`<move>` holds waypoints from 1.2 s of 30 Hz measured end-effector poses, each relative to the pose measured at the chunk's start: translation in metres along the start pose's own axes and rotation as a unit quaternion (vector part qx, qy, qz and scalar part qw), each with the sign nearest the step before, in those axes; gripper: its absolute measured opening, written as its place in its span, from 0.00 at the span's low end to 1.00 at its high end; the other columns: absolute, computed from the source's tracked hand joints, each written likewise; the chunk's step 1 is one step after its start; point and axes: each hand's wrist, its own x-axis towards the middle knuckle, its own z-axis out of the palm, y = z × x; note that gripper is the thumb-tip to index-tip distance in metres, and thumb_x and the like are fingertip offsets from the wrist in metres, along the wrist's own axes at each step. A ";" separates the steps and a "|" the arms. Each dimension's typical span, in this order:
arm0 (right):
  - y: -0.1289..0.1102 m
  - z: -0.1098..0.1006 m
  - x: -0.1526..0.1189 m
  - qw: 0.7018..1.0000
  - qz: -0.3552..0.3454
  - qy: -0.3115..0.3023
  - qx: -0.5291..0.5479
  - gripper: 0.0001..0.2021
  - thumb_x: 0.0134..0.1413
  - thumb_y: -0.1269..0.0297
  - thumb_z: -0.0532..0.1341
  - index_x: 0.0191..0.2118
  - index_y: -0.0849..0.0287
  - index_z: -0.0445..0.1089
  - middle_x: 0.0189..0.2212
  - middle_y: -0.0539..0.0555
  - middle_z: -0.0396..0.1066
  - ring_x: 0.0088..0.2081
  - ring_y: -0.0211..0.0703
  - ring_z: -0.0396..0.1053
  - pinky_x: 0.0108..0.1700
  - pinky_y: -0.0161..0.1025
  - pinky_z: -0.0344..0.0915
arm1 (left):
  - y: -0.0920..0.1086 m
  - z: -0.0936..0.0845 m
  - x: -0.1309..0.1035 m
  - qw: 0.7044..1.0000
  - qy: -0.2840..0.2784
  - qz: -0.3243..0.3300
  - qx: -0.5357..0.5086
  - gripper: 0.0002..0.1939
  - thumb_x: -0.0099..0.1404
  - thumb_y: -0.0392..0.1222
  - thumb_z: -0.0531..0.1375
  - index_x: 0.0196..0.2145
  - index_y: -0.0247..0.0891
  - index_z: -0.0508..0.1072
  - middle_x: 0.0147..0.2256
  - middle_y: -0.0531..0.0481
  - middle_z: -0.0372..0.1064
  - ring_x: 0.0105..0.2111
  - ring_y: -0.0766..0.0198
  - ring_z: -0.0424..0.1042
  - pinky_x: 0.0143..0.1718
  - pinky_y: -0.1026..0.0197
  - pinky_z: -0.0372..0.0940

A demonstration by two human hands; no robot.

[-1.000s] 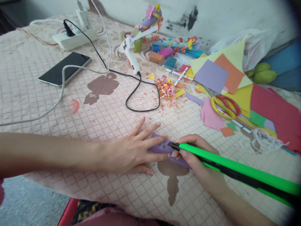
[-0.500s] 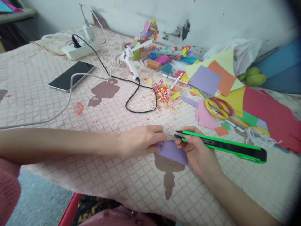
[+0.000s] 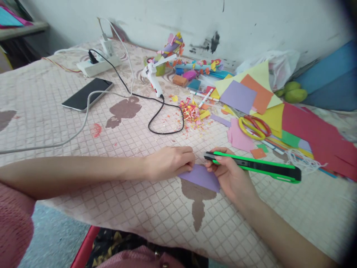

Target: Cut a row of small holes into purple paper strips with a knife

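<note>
A small purple paper piece [image 3: 201, 176] lies on the patterned tablecloth near the front edge. My left hand [image 3: 171, 162] rests at its left end with fingers closed and pressed down; whether anything is pinched in the fingertips is hidden. My right hand [image 3: 231, 175] is wrapped round a green and black utility knife [image 3: 259, 166], whose dark tip points left toward my left fingers. The right fingertips sit close to the paper's upper right edge. A gap separates the knife tip from my left hand.
Ahead lie paper scraps [image 3: 192, 111], a white glue gun [image 3: 154, 80] and its looping black cord. Yellow-red scissors [image 3: 252, 127] and coloured sheets [image 3: 315, 137] spread to the right. A phone [image 3: 88, 93] and power strip [image 3: 97, 66] stand left.
The view has shifted slightly. A small dark round spot at my left fingertips on the purple paper no longer shows. Both hands keep nearly the same pose, the knife still in my right.
</note>
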 end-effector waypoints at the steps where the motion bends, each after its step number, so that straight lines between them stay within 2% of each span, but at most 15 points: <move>1: 0.000 0.000 0.000 1.000 -0.001 0.000 0.000 0.08 0.39 0.66 0.69 0.31 0.56 0.75 0.21 0.48 0.75 0.24 0.35 0.72 0.28 0.29 0.69 | 0.000 -0.001 0.000 1.000 0.003 -0.001 -0.003 0.07 0.72 0.34 0.54 0.35 0.35 0.70 0.36 0.49 0.67 0.34 0.66 0.67 0.36 0.64 0.62; 5: 0.000 -0.001 0.000 1.000 -0.006 -0.003 0.003 0.07 0.39 0.67 0.69 0.30 0.56 0.75 0.21 0.48 0.75 0.24 0.35 0.72 0.28 0.29 0.69 | -0.002 -0.004 -0.001 1.000 0.009 0.001 -0.018 0.06 0.71 0.33 0.54 0.35 0.35 0.70 0.36 0.49 0.67 0.34 0.67 0.68 0.36 0.65 0.63; 8: 0.001 -0.002 0.001 1.000 -0.006 -0.009 0.002 0.07 0.40 0.67 0.68 0.31 0.56 0.75 0.22 0.49 0.76 0.24 0.35 0.72 0.28 0.29 0.69 | -0.003 -0.006 -0.001 0.999 0.002 0.011 -0.032 0.02 0.69 0.33 0.59 0.38 0.34 0.71 0.37 0.49 0.68 0.34 0.68 0.69 0.36 0.67 0.64; 10: 0.001 -0.003 0.001 1.000 -0.003 -0.012 0.003 0.07 0.40 0.67 0.68 0.31 0.56 0.75 0.22 0.49 0.76 0.24 0.35 0.72 0.28 0.29 0.69 | -0.004 -0.006 -0.001 0.999 -0.001 0.016 -0.034 0.03 0.67 0.32 0.61 0.39 0.35 0.72 0.38 0.50 0.68 0.34 0.69 0.69 0.36 0.68 0.64; 17: 0.000 -0.002 0.000 1.000 -0.008 -0.017 0.000 0.07 0.40 0.67 0.68 0.31 0.56 0.75 0.22 0.49 0.76 0.24 0.35 0.72 0.29 0.30 0.69 | -0.004 0.000 -0.001 1.000 0.009 0.014 -0.011 0.08 0.71 0.32 0.54 0.36 0.34 0.72 0.37 0.48 0.67 0.35 0.66 0.68 0.37 0.65 0.63; 29: 0.001 -0.003 -0.002 1.000 -0.006 -0.020 -0.016 0.06 0.45 0.68 0.66 0.32 0.55 0.73 0.22 0.48 0.75 0.25 0.38 0.72 0.30 0.35 0.69 | -0.001 -0.001 -0.003 0.999 -0.004 0.036 0.029 0.09 0.73 0.34 0.51 0.37 0.36 0.71 0.37 0.48 0.66 0.36 0.65 0.67 0.38 0.63 0.63; 36: 0.000 -0.002 -0.002 0.999 -0.004 -0.023 -0.024 0.06 0.44 0.67 0.66 0.32 0.55 0.73 0.21 0.48 0.75 0.25 0.37 0.72 0.30 0.34 0.68 | 0.000 0.000 -0.003 0.999 -0.004 0.036 0.037 0.09 0.73 0.33 0.51 0.36 0.36 0.69 0.37 0.48 0.66 0.36 0.65 0.67 0.38 0.64 0.63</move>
